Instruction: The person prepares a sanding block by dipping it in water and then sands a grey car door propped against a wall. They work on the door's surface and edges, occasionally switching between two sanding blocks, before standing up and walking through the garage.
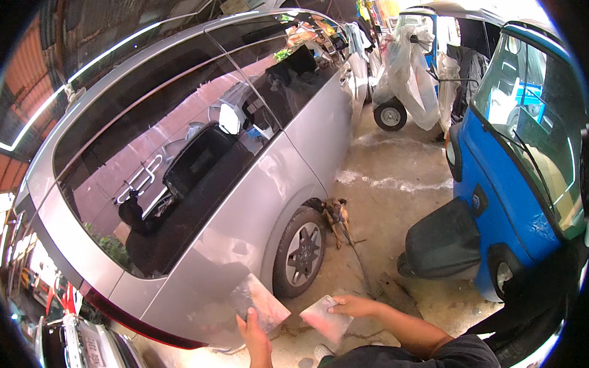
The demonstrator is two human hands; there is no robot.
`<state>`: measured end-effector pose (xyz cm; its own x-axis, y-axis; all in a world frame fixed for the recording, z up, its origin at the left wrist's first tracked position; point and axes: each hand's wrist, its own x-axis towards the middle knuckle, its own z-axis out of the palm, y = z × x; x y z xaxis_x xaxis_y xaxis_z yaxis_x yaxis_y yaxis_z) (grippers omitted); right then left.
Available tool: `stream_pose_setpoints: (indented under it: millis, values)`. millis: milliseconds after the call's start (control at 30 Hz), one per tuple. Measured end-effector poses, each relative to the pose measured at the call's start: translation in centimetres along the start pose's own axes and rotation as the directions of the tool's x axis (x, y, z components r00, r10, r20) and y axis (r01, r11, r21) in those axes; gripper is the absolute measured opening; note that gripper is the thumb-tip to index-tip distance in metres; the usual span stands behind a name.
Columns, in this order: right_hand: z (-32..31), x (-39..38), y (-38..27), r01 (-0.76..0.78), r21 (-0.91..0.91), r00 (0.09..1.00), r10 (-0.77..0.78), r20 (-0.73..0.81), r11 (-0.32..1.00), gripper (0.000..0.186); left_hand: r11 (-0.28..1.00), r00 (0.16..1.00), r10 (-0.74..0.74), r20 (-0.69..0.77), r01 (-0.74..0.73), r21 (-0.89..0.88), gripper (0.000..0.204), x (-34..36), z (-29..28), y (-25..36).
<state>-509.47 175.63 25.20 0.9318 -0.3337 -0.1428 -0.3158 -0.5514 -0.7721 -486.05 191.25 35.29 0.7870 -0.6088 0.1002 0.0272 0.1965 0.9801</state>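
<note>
My left hand [253, 331] is closed on the lower edge of a flat, thin pink-and-white sheet [265, 303], in front of the silver van's rear side. A smaller pale, pinkish sheet [328, 319] is pinched at its upper right corner in my right hand [350, 306]. The two sheets are apart, side by side, and I cannot make out what they are made of. Just beyond them are the lower body of the silver van [244, 218] and its rear wheel [299, 251].
A dog [337, 220] with a leash stands beside the van's wheel. To the right is a blue three-wheeler [503, 209], with a black-covered wheel guard [442, 240] in front. Another plastic-draped three-wheeler [414, 76] stands farther back. A white vehicle [96, 346] is at the lower left.
</note>
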Motion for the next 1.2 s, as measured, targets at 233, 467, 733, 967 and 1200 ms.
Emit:
stream_pose_setpoints:
  millis: [233,467,733,967,1200]
  values:
    - [6.4,-1.5,6.8,-0.548,-0.05,0.812,0.516,-0.273,0.835,0.032,0.944,0.988,-0.15,-0.037,0.155,0.292,0.053,-1.5,-5.2,-4.1]
    - [4.4,1.5,5.5,0.127,0.933,0.766,0.565,-0.307,0.335,0.028,0.855,0.935,-0.191,0.298,0.01,0.518,0.055,-5.5,-3.9,-9.0]
    - [5.7,2.0,-3.9,0.036,0.985,0.94,0.339,0.023,-0.167,0.03,0.906,0.762,-0.354,0.542,0.136,0.401,0.053,-8.4,-0.7,-8.5]
    - [7.5,2.8,-3.6,-0.405,0.911,0.905,0.177,0.386,0.081,0.042,0.896,0.884,-0.439,0.159,0.419,0.149,0.044,-9.1,-3.7,-12.4]
    - [10.9,3.0,-6.4,-0.309,0.903,0.951,0.103,0.291,0.3,0.063,0.881,0.881,-0.468,-0.063,0.471,0.037,0.04,-9.0,-3.6,-9.0]
